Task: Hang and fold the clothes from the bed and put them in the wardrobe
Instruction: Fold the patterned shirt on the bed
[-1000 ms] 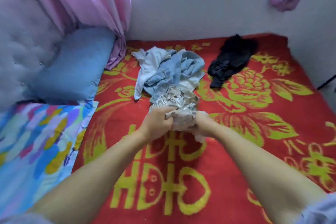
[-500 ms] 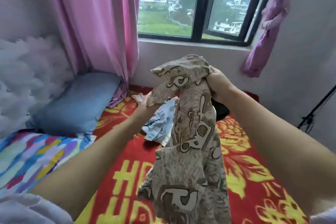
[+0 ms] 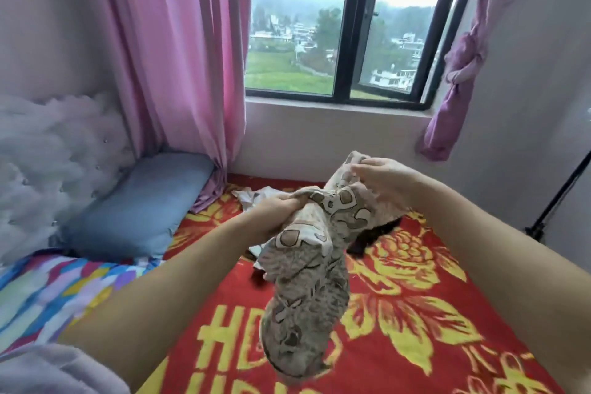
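Your left hand [image 3: 278,206] grasps the beige patterned garment [image 3: 315,253] by a bunched part, and your right hand [image 3: 382,182] pinches its upper edge. You hold the garment in the air above the red bed cover [image 3: 415,313], and its lower part hangs down. A dark garment [image 3: 380,232] lies on the bed behind it.
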Available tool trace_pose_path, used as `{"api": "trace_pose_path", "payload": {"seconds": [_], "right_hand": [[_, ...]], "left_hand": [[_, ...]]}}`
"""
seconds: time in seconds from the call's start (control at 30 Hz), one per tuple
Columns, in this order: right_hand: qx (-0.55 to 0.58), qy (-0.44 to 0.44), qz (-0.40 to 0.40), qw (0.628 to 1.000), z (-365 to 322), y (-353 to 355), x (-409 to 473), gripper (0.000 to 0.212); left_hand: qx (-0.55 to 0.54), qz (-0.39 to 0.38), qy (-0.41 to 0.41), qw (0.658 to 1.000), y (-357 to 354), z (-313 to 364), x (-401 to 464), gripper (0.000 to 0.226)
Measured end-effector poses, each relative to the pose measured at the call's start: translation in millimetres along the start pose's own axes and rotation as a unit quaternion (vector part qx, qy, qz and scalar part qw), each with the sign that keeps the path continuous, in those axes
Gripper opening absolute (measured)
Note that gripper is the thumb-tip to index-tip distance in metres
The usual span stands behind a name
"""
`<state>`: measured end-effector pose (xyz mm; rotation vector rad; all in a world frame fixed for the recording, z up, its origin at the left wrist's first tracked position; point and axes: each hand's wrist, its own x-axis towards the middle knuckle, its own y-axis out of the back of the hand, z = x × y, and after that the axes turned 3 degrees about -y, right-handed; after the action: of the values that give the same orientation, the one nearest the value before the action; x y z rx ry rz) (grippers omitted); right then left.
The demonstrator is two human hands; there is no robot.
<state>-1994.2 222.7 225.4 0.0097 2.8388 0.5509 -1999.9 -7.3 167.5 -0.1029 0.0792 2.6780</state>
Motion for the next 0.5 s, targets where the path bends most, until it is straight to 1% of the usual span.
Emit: {"api": "trace_pose_path", "payload": {"seconds": [0.03,0.07,0.1,0.13,0.17,0.2,0.27,0.3,0.33,0.37,0.4,0.43,0.5], "right_hand": [[-0.052,-0.004,-0.061,0.997,2.1,-4.9,-7.2,0.048],[-0.072,-0.008,-0.127,0.989,3.1,-9.7,-14.0,0.067],[-0.081,-0.004,-0.189,0.979,3.6,-16.5,-20.3,0.076],[-0.093,0.007,-0.232,0.968,5.1,-24.5,-25.3,0.076],[-0.114,0.022,-0.237,0.965,8.0,-32.4,-29.0,0.067],[-0.127,0.046,-0.211,0.968,11.4,-40.3,-29.3,0.052],[-0.136,0.111,-0.09,0.98,12.3,-51.0,-25.0,0.006],[-0.121,0.127,-0.033,0.984,12.8,-50.7,-20.1,0.012],[-0.1,0.122,0.005,0.987,12.7,-47.2,-14.8,0.018],[-0.068,0.111,0.025,0.991,10.2,-41.6,-12.1,0.019],[-0.04,0.1,0.038,0.993,8.8,-33.9,-8.8,0.02],[-0.01,0.096,0.04,0.995,6.7,-27.1,-7.5,0.019],[0.036,0.1,0.034,0.994,2.8,-17.3,-3.8,0.018]], "left_hand": [[-0.023,0.013,0.006,1.0,-1.0,9.4,3.8,0.027],[-0.033,0.026,0.011,0.999,-1.5,18.1,8.6,0.029],[-0.038,0.035,0.016,0.999,-1.2,26.0,13.9,0.031],[-0.037,0.04,0.02,0.998,-0.4,33.2,19.5,0.031],[-0.038,0.044,0.028,0.998,0.2,40.5,23.3,0.031],[-0.037,0.048,0.036,0.998,0.5,46.2,26.4,0.03],[-0.018,0.054,0.042,0.997,1.3,57.0,30.8,0.03],[0.018,0.064,0.035,0.997,3.2,62.0,31.4,0.032],[0.072,0.082,0.02,0.994,6.7,67.2,32.0,0.035],[0.129,0.099,0.0,0.987,11.9,72.3,32.1,0.036],[0.172,0.113,-0.019,0.978,18.5,77.0,32.5,0.036],[0.193,0.121,-0.031,0.973,24.7,82.2,31.8,0.035],[0.184,0.127,-0.041,0.974,34.2,91.8,31.1,0.033]]}}
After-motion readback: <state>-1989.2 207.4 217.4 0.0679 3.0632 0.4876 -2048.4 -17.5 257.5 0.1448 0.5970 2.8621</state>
